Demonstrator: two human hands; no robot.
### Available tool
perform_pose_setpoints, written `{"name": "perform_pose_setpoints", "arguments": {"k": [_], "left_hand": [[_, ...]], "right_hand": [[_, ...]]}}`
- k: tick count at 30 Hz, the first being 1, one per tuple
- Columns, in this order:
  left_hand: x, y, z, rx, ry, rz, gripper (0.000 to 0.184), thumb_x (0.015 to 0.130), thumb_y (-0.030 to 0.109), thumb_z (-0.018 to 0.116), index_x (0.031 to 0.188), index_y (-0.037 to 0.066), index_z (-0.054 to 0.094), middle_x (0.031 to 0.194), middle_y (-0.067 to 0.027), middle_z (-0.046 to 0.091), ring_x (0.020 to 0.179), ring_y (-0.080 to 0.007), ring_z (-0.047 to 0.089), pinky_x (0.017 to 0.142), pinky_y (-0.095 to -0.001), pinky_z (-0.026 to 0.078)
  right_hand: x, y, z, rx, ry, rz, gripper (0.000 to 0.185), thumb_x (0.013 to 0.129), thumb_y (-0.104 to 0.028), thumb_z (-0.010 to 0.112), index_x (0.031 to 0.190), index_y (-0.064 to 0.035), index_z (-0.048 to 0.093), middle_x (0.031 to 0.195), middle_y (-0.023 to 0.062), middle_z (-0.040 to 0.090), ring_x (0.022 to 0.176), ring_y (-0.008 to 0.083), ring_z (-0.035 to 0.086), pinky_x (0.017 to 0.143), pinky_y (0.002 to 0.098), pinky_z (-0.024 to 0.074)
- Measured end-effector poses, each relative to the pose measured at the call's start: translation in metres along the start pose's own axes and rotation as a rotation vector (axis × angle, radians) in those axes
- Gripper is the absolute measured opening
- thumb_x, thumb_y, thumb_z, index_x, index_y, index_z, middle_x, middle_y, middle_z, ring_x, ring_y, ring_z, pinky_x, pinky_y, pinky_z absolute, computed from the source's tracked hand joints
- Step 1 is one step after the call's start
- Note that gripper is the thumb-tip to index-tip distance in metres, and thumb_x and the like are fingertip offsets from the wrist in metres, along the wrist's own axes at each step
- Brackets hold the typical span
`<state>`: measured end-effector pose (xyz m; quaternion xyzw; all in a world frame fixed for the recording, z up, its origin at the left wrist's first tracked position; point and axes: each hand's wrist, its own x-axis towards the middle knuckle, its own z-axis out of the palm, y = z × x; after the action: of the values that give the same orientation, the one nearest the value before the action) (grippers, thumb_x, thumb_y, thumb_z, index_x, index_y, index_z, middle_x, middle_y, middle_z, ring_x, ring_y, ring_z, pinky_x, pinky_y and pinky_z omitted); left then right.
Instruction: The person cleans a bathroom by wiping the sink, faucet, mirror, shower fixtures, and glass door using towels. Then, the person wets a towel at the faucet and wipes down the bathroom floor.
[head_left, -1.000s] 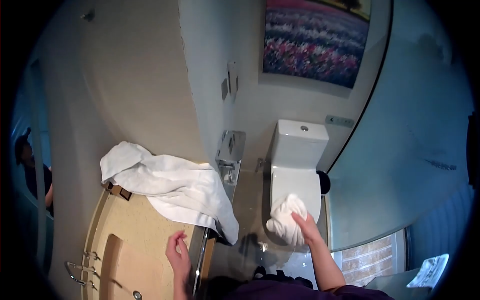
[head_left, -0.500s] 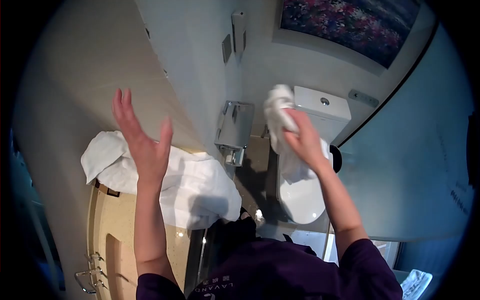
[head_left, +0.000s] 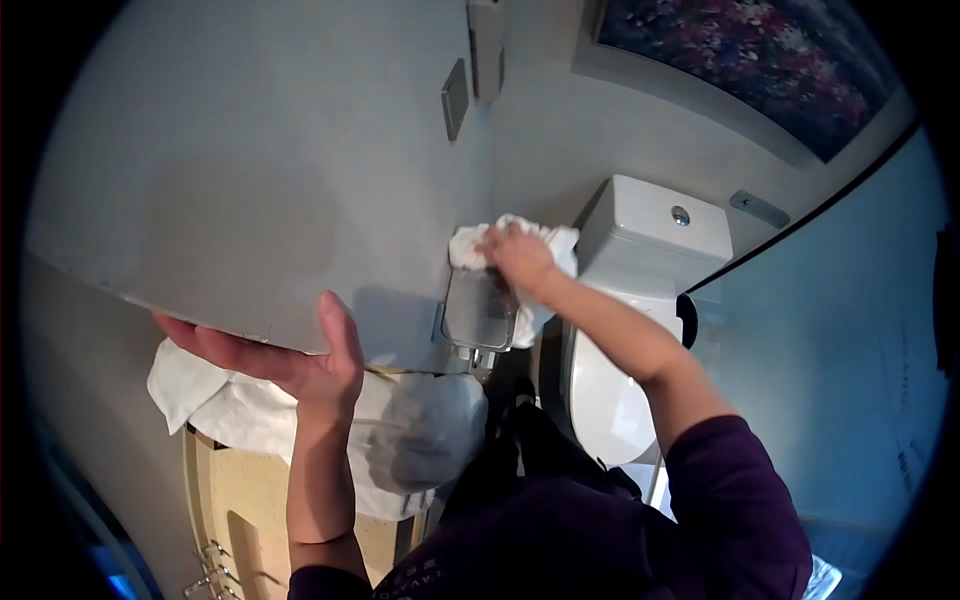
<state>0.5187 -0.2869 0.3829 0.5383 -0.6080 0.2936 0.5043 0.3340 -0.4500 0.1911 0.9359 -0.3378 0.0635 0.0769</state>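
Observation:
My right hand (head_left: pixel 519 258) is closed on a white cloth (head_left: pixel 553 245), pressing part of it against the far end of a shiny metal toilet paper holder (head_left: pixel 478 308) on the wall. The rest of the cloth hangs down on the holder's right side. My left hand (head_left: pixel 290 366) holds nothing, its thumb raised and apart from the outstretched fingers. Those fingers lie along the lower edge of the grey wall (head_left: pixel 240 200); whether they touch it I cannot tell. Beneath that hand, a bundle of white towels (head_left: pixel 425 425) lies on the beige counter (head_left: pixel 250 490).
A white toilet (head_left: pixel 612 405) with its lid down stands right of the holder. A frosted glass panel (head_left: pixel 820 380) rises on the far right. A metal tap (head_left: pixel 212 570) is at the lower left. A framed flower picture (head_left: pixel 760 60) hangs above the toilet.
My right hand has carried the cloth from in front of the toilet leftward onto the paper holder. The left hand has lowered, and the view has shifted, showing more of the grey wall.

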Motion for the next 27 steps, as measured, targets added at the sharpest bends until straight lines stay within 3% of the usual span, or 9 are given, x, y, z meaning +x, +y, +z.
{"name": "perform_pose_setpoints", "arguments": {"k": [7, 10, 12, 14, 15, 16, 21, 24, 27], "left_hand": [[-0.01, -0.001, 0.003, 0.026, 0.039, -0.06, 0.081, 0.07, 0.006, 0.053, 0.132, 0.004, 0.0, 0.132, -0.0173, 0.012, 0.121, -0.0272, 0.021, 0.098, -0.0413, 0.021], [-0.013, -0.001, 0.005, -0.002, 0.044, -0.035, 0.082, 0.072, 0.005, 0.052, 0.132, 0.005, -0.003, 0.132, -0.0179, 0.013, 0.12, -0.0266, 0.024, 0.099, -0.0406, 0.021], [-0.015, -0.003, 0.006, -0.034, 0.059, -0.061, 0.08, 0.073, 0.007, 0.051, 0.132, 0.004, -0.004, 0.132, -0.0184, 0.014, 0.12, -0.0266, 0.025, 0.099, -0.0405, 0.021], [-0.018, -0.005, 0.012, -0.077, 0.067, -0.086, 0.079, 0.075, 0.008, 0.05, 0.131, 0.004, -0.006, 0.132, -0.0189, 0.014, 0.119, -0.0266, 0.026, 0.099, -0.0405, 0.021], [-0.018, -0.008, 0.017, -0.142, 0.181, -0.068, 0.074, 0.075, 0.018, 0.056, 0.127, 0.001, 0.006, 0.127, -0.0177, 0.022, 0.114, -0.0238, 0.032, 0.096, -0.0373, 0.026], [-0.019, -0.01, 0.02, -0.208, 0.296, -0.051, 0.072, 0.074, 0.027, 0.062, 0.123, -0.001, 0.017, 0.121, -0.0164, 0.029, 0.108, -0.021, 0.037, 0.092, -0.0342, 0.03], [-0.024, -0.013, 0.006, -0.111, 0.194, -0.053, 0.068, 0.075, 0.024, 0.06, 0.122, -0.003, 0.018, 0.119, -0.0166, 0.032, 0.105, -0.0219, 0.04, 0.091, -0.0332, 0.031], [-0.032, -0.015, 0.004, -0.072, 0.145, -0.083, 0.068, 0.075, 0.021, 0.058, 0.122, -0.004, 0.016, 0.12, -0.0174, 0.031, 0.105, -0.0221, 0.039, 0.091, -0.0337, 0.032], [-0.036, -0.015, 0.01, -0.119, 0.207, -0.094, 0.069, 0.074, 0.02, 0.058, 0.122, -0.004, 0.014, 0.119, -0.0177, 0.03, 0.105, -0.022, 0.039, 0.09, -0.0344, 0.032]], "right_hand": [[-0.018, -0.061, 0.012, 0.564, -0.23, -0.013, 0.026, 0.075, -0.014, 0.05, 0.1, -0.0062, 0.053, 0.085, 0.0103, 0.056, 0.079, 0.0259, 0.057, 0.058, 0.0383, 0.0492], [-0.044, -0.084, -0.004, 0.181, -0.061, -0.33, 0.025, 0.074, -0.015, 0.049, 0.096, -0.0059, 0.057, 0.083, 0.0114, 0.054, 0.07, 0.0248, 0.057, 0.052, 0.0324, 0.0492], [-0.039, -0.064, -0.009, 0.481, -0.216, -0.103, 0.025, 0.074, -0.017, 0.05, 0.094, -0.0042, 0.056, 0.087, 0.0112, 0.053, 0.073, 0.0225, 0.055, 0.054, 0.0322, 0.0494], [-0.021, -0.047, 0.003, 0.313, -0.202, -0.154, 0.024, 0.075, -0.018, 0.049, 0.093, -0.0032, 0.055, 0.087, 0.0119, 0.053, 0.075, 0.0236, 0.056, 0.055, 0.0335, 0.0495], [-0.01, -0.036, 0.012, 0.142, -0.191, -0.197, 0.024, 0.077, -0.019, 0.048, 0.092, -0.0023, 0.054, 0.087, 0.0126, 0.053, 0.076, 0.0247, 0.056, 0.056, 0.0348, 0.0496], [0.006, -0.024, 0.019, 0.284, -0.116, 0.051, 0.022, 0.078, -0.021, 0.049, 0.09, -0.0021, 0.053, 0.089, 0.013, 0.053, 0.079, 0.0254, 0.056, 0.057, 0.0361, 0.0495], [0.016, 0.012, 0.006, 0.002, -0.068, -0.237, 0.021, 0.076, -0.018, 0.05, 0.089, -0.003, 0.058, 0.086, 0.0104, 0.052, 0.077, 0.0238, 0.055, 0.059, 0.0343, 0.0492], [-0.001, 0.018, -0.014, -0.158, -0.276, -0.12, 0.019, 0.076, -0.015, 0.05, 0.087, -0.0043, 0.06, 0.091, 0.0101, 0.053, 0.08, 0.025, 0.057, 0.061, 0.0341, 0.0492], [-0.009, 0.019, -0.024, 0.083, -0.521, -0.04, 0.02, 0.073, -0.011, 0.049, 0.087, -0.0026, 0.061, 0.104, 0.0143, 0.054, 0.087, 0.0302, 0.058, 0.068, 0.0379, 0.0483]]}}
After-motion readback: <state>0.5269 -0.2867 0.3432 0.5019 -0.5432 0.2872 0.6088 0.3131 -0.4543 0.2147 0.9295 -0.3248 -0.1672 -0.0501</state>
